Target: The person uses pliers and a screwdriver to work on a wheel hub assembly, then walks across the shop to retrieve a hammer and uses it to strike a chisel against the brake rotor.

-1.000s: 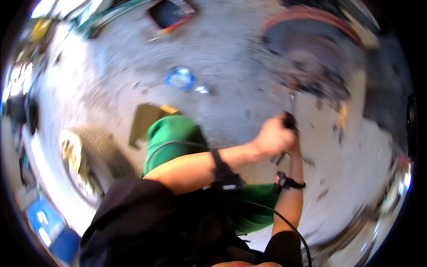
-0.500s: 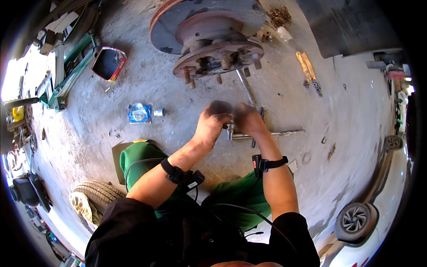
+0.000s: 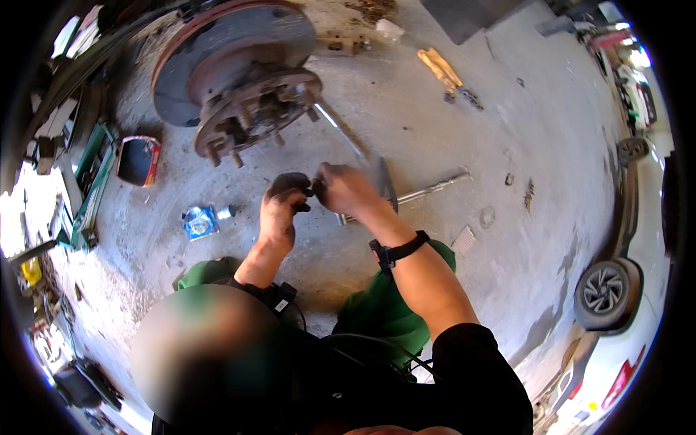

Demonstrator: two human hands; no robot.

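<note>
My left hand (image 3: 281,206) and my right hand (image 3: 351,191) are raised in front of me, their dark, greasy fingertips almost meeting. Both are closed in a pinch; whatever small thing they may hold is too dark to make out. Ahead and to the left is a rusty wheel hub (image 3: 257,109) with several studs, backed by a large brake disc (image 3: 250,69). A chrome bar (image 3: 341,130) slants down from the hub's right side. Beyond my right hand, a long silver socket wrench (image 3: 435,188) lies on the floor, crossed by a dark-handled tool (image 3: 387,181).
Yellow-handled pliers (image 3: 440,69) lie farther off on the concrete floor. Left of my hands are a blue packet (image 3: 200,222) and a small silver cylinder (image 3: 226,212). A red-edged black tray (image 3: 138,161) sits near a green metal frame (image 3: 93,196). A white car's wheel (image 3: 604,293) stands right.
The view has turned, so the hub and floor things appear farther left. My hands have come slightly apart, and the left fingers show more clearly.
</note>
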